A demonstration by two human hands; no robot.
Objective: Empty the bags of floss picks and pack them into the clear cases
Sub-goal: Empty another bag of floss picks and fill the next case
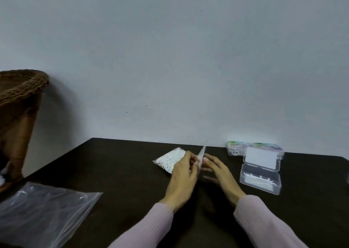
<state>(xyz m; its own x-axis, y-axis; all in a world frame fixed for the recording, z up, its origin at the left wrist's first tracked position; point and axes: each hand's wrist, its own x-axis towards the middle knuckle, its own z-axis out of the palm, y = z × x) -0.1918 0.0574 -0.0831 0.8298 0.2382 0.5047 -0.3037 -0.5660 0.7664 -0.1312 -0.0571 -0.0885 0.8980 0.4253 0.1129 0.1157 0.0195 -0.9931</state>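
At the middle of the dark table my left hand (184,174) and my right hand (217,169) meet around a small stack of white floss picks (201,156) that stands on edge between them. My left fingers curl round it; my right fingertips pinch it from the other side. Just behind my left hand lies a clear bag full of white floss picks (170,160). To the right an open clear case (261,181) holds some picks, its lid (261,159) standing up.
Two closed cases with colourful labels (238,148) sit by the wall at the back right. A large empty clear zip bag (41,210) lies at the table's front left. A wicker chair (18,100) stands off the table's left edge.
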